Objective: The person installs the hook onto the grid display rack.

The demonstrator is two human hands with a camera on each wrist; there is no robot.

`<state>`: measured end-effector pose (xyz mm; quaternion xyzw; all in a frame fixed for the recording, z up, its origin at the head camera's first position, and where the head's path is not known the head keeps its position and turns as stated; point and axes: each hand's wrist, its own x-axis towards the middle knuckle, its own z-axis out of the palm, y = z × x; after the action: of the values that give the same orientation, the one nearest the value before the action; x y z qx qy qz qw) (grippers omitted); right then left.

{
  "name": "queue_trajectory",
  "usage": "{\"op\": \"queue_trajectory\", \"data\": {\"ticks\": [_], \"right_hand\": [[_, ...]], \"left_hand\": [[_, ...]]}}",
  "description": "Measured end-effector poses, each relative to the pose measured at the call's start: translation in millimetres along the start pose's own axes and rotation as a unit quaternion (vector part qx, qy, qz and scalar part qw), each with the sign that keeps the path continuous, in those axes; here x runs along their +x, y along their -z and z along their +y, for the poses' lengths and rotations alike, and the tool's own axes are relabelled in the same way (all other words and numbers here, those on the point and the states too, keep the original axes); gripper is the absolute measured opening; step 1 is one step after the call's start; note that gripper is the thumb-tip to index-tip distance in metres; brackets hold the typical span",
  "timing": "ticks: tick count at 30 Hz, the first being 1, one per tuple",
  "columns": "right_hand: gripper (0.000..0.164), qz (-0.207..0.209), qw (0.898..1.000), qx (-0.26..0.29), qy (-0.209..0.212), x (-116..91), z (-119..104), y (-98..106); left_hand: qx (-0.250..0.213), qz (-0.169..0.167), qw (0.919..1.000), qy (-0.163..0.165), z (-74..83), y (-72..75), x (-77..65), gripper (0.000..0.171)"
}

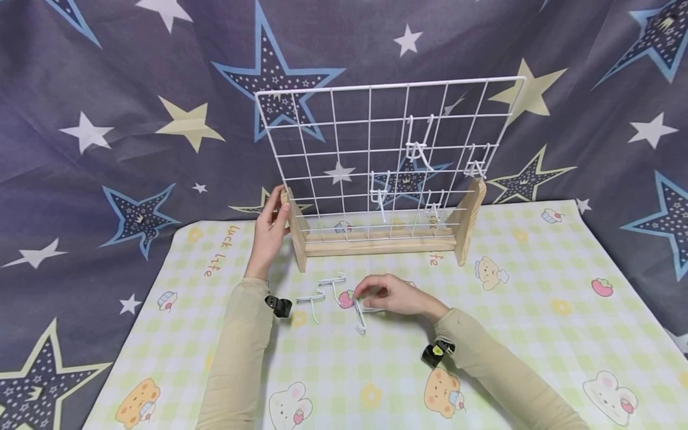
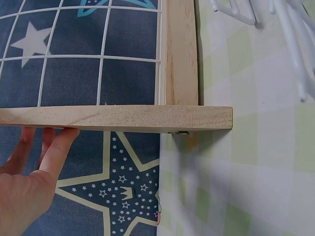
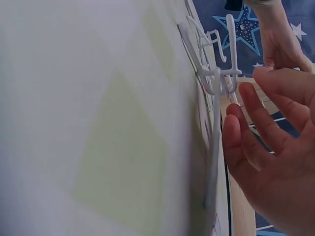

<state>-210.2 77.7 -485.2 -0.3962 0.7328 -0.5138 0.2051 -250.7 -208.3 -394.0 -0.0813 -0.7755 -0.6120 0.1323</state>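
A white wire grid [image 1: 369,155] stands upright in a wooden base [image 1: 376,246]. My left hand [image 1: 269,236] touches the outer face of its left side board [image 1: 295,233] with extended fingertips, also seen in the left wrist view on the wooden board [image 2: 118,118]. In front of the stand, my right hand [image 1: 395,294] is beside a white wire hook [image 1: 359,319] lying on the tablecloth. Its thumb and loosely bent fingers are right at one end of the hook [image 3: 215,123] in the right wrist view, with a gap between thumb and forefinger.
Two more white hooks [image 1: 333,280] lie to the left of my right hand. Several hooks [image 1: 416,146] hang on the right half of the grid. A checked cloth [image 1: 510,352] covers the table, and a star-patterned curtain [image 1: 161,77] hangs behind.
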Motion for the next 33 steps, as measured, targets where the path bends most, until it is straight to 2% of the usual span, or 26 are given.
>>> {"op": "queue_trajectory", "data": {"ticks": [10,17,23,33], "right_hand": [[0.027,-0.028,0.999,0.004,0.016,1.6,2.6,-3.5],[0.027,-0.04,0.999,-0.013,-0.001,1.8,0.0,-3.6],[0.025,-0.032,0.999,-0.042,-0.01,-0.3,-5.7,-1.3],[0.018,-0.016,0.998,-0.059,-0.022,-2.6,0.8,4.8]], "left_hand": [[-0.001,0.001,1.0,-0.006,-1.7,0.2,0.1,0.048],[-0.006,-0.002,0.9999,-0.008,-1.3,0.4,-0.2,0.048],[-0.006,-0.002,1.0,-0.007,-1.9,0.6,0.3,0.048],[-0.014,-0.007,0.9999,-0.001,-3.1,1.5,1.3,0.048]]}}
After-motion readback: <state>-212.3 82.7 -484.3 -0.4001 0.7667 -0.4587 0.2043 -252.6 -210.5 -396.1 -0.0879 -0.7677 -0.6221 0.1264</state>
